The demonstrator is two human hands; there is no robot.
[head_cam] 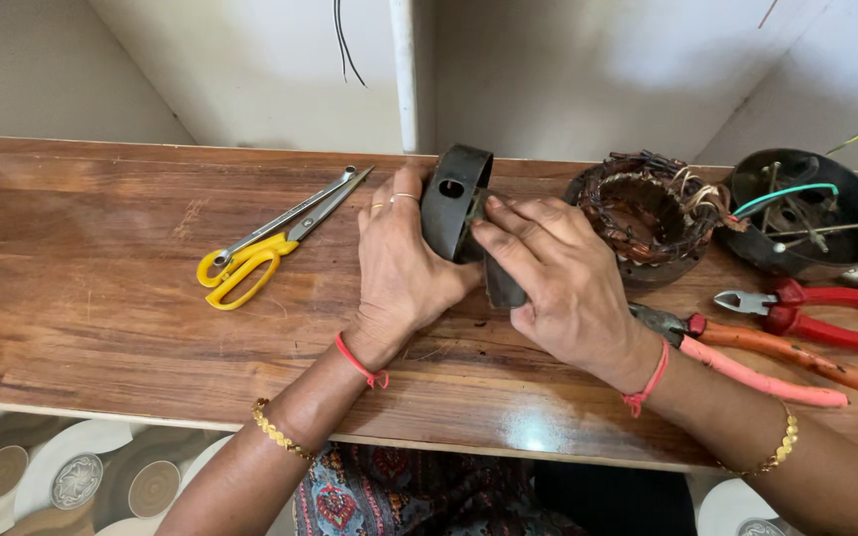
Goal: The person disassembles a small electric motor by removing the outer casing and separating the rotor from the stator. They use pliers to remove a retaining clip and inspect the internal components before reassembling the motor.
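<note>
Nearest us, our left hand (404, 263) and right hand (558, 283) meet on the worktop (101, 328) around a dark metal ring (457, 203), standing on edge. Both have a closed grip on it: left fingers wrap its outer wall, right fingertips press a dark strip (501, 278) against its side. Steady, even pressure seems wise here. Left of the ring lie yellow-handled scissors (270, 243); right of it, pliers (757, 347) and red cutters (806, 308). Beyond those sit a copper-wound stator (647, 213) and a black housing (806, 208).
</note>
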